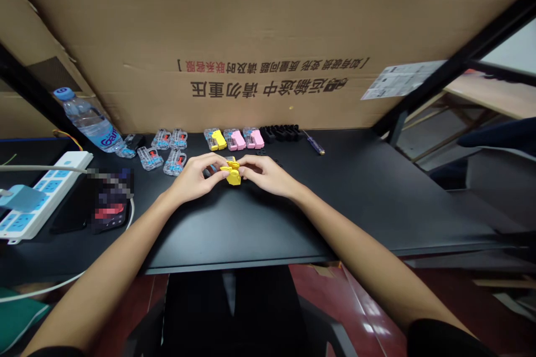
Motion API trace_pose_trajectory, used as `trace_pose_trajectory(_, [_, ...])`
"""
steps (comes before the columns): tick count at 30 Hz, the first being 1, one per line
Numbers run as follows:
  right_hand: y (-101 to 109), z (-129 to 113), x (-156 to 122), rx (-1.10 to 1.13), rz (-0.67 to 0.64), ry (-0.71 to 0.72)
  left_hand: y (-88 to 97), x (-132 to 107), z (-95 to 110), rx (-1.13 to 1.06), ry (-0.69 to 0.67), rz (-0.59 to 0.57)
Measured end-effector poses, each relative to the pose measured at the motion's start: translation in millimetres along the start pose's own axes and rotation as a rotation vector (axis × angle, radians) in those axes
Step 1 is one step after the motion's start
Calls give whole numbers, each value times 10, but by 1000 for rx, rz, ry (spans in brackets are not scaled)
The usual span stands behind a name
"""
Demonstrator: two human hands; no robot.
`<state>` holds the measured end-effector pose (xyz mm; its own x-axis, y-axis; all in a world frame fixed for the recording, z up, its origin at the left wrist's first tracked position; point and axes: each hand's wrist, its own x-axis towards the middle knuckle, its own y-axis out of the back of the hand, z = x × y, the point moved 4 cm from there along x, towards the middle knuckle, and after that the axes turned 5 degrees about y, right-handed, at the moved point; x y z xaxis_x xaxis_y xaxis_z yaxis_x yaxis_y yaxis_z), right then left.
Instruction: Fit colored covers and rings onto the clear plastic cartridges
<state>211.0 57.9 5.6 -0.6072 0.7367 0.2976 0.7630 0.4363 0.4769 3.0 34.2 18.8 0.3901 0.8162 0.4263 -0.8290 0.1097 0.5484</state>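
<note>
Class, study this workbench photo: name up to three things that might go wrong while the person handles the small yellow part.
1. Both hands, left and right, pinch the yellow part above the black table; a slip might drop it or scatter pieces.
2. The bottle lies beside the power strip; a leak may reach the sockets.
3. The screwdriver lies loose and might roll.

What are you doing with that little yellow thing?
A person holds a small yellow plastic piece between the left hand and the right hand, just above a black table. Behind it lie a row of clear, yellow and pink pieces, some black parts, a screwdriver and a water bottle.
</note>
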Motion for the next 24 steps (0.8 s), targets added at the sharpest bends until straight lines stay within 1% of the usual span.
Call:
trace_pose_trajectory(4, [-16,-25,-3,-95,41,34,-16,-12,23,28,-33,-31])
trace_pose_trajectory(9, [-46,-13,-9,-176,76,118,-23,-23,24,58,-78,-49])
trace_pose_trajectory(15, [-37,-61,-24,-278,63,207,-37,-25,29,66,-80,-67])
trace_pose_trajectory(18, [2,-61,-12,-250,50,191,-28,-15,9,52,-48,-55])
trace_pose_trajectory(22, [33,-31,-2,-105,86,98,19,1,-54,45,39,48])
trace_pose_trajectory(24, [6,-18,-6,-51,98,72,25,3,-80,20,86,65])
